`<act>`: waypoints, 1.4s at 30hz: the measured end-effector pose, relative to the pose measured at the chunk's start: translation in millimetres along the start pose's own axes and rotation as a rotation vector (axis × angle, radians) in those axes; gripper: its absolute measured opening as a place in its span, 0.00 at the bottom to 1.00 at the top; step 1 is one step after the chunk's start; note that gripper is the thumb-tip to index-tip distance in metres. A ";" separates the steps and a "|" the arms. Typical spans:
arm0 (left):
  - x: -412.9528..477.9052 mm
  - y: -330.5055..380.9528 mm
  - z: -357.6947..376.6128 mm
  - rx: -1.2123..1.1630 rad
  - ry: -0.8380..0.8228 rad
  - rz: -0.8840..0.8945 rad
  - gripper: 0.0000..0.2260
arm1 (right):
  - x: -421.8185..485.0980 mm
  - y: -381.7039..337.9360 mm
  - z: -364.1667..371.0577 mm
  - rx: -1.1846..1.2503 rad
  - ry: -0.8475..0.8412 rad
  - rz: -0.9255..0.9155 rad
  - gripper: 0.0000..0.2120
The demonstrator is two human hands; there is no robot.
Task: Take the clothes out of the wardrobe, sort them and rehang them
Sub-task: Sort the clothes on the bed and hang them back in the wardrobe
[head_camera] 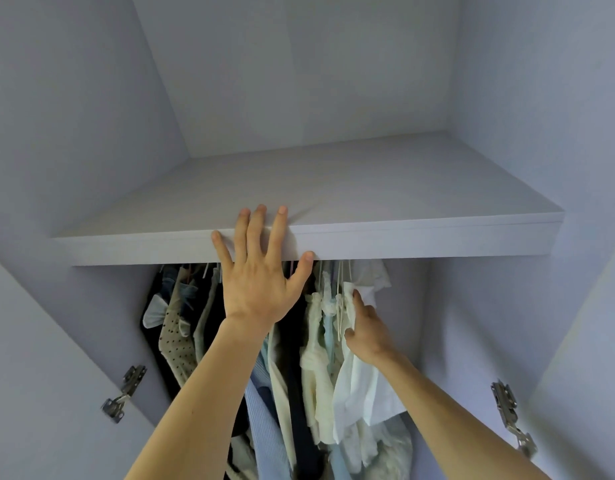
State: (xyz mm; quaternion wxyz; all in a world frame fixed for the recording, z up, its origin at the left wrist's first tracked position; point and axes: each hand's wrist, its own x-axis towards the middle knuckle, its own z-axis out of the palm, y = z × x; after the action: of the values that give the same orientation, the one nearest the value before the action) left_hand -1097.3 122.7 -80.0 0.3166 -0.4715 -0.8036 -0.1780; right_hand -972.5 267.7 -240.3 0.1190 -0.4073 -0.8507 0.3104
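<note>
The right hand [366,332] has its grip closed on a white top [365,389] that hangs under the shelf [437,237], near its right end. It is best to lift it first, then pull slowly. The left hand [261,275] lies flat on the shelf's front edge, fingers apart. The other clothes [181,327] hang packed close and could snag.

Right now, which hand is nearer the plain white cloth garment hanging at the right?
Right. The right hand grips the white garment; the left hand rests on the pale shelf edge, above it.
</note>
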 end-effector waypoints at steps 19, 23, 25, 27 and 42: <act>-451.4 -133.6 -140.1 -0.090 -0.626 -0.828 0.30 | -260.9 -87.0 97.6 0.005 -0.184 -0.602 0.15; -587.8 -116.1 -223.7 -0.064 -0.676 -1.153 0.29 | -355.9 -134.8 151.6 -0.020 -0.437 -0.835 0.14; -651.5 -94.4 -265.9 -0.047 -0.695 -1.314 0.30 | -404.6 -158.3 174.2 -0.038 -0.557 -0.961 0.15; -712.0 -68.8 -306.3 -0.006 -0.666 -1.471 0.33 | -453.5 -180.4 196.2 -0.082 -0.677 -1.110 0.15; -909.4 267.4 -476.4 0.353 -0.130 -2.594 0.24 | -809.4 -210.1 272.8 -0.255 -1.397 -2.141 0.18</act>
State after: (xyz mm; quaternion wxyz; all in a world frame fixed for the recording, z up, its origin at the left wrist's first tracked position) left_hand -379.3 -610.8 -348.1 -0.0660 0.6800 -0.6959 -0.2214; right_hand -708.8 -570.4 -280.7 -0.2009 0.7156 -0.6575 0.1240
